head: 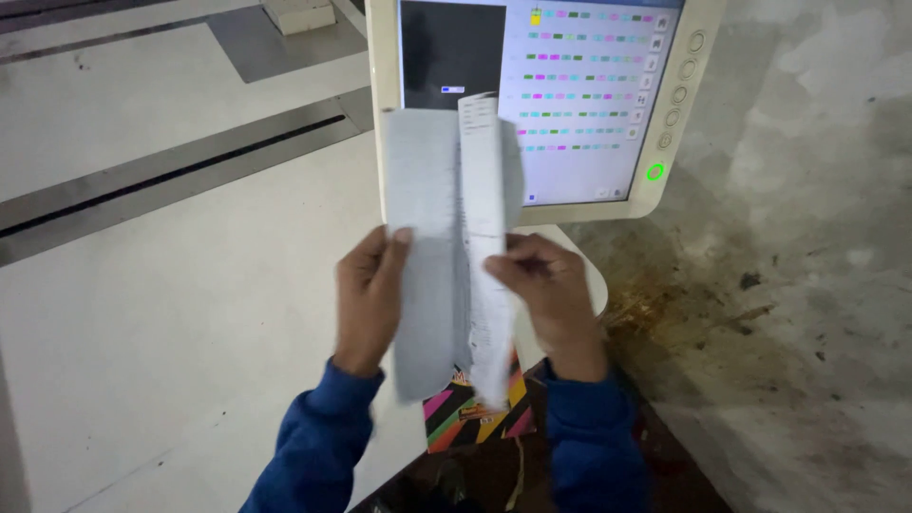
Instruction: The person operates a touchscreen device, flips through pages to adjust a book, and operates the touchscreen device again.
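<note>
- In front of the screen (560,95), at the middle of the view, a sheet of paper (446,237) is held upright between both hands.
- The left hand (369,296) is raised with its back toward the camera; its fingers are closed on the left edge of the paper, with the thumb tip pressed flat on the near side.
- The right hand (551,294) is held at the same height, with fingers and thumb pinched on the right-hand fold of the paper.
- Both wrists are covered by blue sleeves (313,446) of a soft knitted fabric, ribbed at the cuffs.
- The paper is thin, greyish-white and creased lengthwise, so that a narrow printed flap is turned toward the camera; its outline is blurred.
- The screen is framed in smooth cream plastic with rounded corners, a column of round buttons (676,93) and a green-lit ring at its right edge.
- A flat card (475,418) with pink, yellow and black diagonal stripes is seen below the paper.
- The white table (171,313) at the left is smooth and matt; the concrete floor (807,285) at the right is rough and stained.
</note>
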